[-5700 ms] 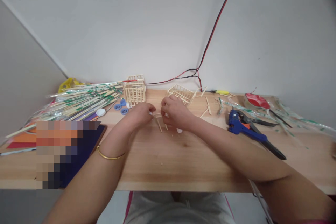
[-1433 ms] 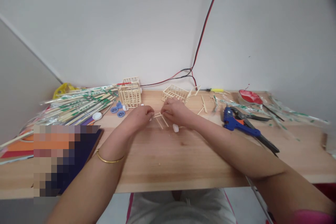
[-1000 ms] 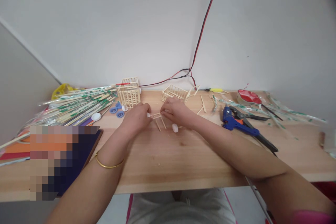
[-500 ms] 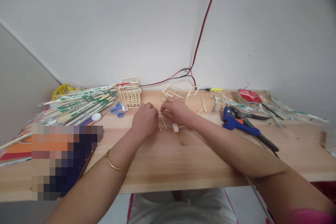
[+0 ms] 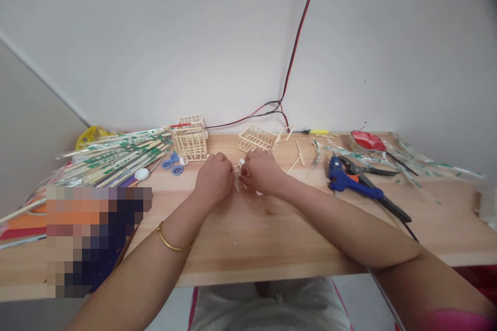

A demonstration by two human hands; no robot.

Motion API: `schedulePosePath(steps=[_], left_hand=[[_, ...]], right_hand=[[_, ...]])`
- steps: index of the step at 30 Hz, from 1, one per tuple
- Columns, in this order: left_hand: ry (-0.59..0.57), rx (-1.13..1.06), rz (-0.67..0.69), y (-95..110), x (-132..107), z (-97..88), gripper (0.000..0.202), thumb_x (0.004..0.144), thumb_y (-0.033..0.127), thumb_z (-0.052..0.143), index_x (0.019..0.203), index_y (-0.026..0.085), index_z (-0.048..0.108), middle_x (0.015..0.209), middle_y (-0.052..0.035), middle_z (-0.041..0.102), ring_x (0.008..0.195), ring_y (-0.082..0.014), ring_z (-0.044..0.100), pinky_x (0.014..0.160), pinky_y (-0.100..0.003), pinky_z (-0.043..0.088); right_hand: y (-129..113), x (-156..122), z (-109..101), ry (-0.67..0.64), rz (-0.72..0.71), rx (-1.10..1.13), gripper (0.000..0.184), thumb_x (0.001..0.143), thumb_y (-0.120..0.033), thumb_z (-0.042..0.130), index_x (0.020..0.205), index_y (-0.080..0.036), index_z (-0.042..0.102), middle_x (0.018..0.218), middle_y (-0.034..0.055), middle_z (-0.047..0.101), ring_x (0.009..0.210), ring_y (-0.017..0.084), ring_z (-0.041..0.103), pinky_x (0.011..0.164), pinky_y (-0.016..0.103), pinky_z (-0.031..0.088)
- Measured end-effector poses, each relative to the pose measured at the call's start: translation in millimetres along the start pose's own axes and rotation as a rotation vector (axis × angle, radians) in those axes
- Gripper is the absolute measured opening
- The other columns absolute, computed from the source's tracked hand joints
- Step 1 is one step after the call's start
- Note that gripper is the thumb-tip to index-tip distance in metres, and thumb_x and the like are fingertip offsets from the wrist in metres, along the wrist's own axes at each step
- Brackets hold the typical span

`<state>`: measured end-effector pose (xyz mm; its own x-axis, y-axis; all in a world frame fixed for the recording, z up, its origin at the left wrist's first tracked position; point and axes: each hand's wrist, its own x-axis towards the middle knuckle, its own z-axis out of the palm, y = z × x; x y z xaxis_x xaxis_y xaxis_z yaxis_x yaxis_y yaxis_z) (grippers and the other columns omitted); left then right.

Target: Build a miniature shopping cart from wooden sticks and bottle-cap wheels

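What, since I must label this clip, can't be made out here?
All in the head view.
Stick frame: mostly hidden between the left hand and right hand; which fingers pinch it is unclear.
White cap: nearly covered by the right hand.
Pixelated patch: blurred out, so what lies there is unreadable.
Yellow thing: mostly behind the wrapped sticks.

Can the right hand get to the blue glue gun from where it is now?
Probably yes: the blue glue gun lies right of the right hand, only bare wooden table between them. But that hand and the left hand pinch the small wooden stick frame, so it must let go first.
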<state>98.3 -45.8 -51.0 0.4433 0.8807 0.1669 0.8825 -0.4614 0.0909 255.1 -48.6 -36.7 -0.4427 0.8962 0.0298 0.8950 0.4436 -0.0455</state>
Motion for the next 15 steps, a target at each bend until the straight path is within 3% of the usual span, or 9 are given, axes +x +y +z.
schedulePosePath(steps=[15], left_hand=[[0.092, 0.043, -0.025, 1, 0, 11.2, 0.019, 0.085, 0.015, 0.049, 0.077, 0.014, 0.067, 0.088, -0.0109, 0.062, 0.088, -0.0255, 0.057, 0.083, -0.038, 0.045]], right_hand=[[0, 5, 2, -0.035, 0.011, -0.023, 0.024, 0.081, -0.032, 0.056, 0.085, -0.020, 0.077, 0.099, 0.0122, 0.066, 0.101, 0.030, 0.054, 0.082, 0.040, 0.037]])
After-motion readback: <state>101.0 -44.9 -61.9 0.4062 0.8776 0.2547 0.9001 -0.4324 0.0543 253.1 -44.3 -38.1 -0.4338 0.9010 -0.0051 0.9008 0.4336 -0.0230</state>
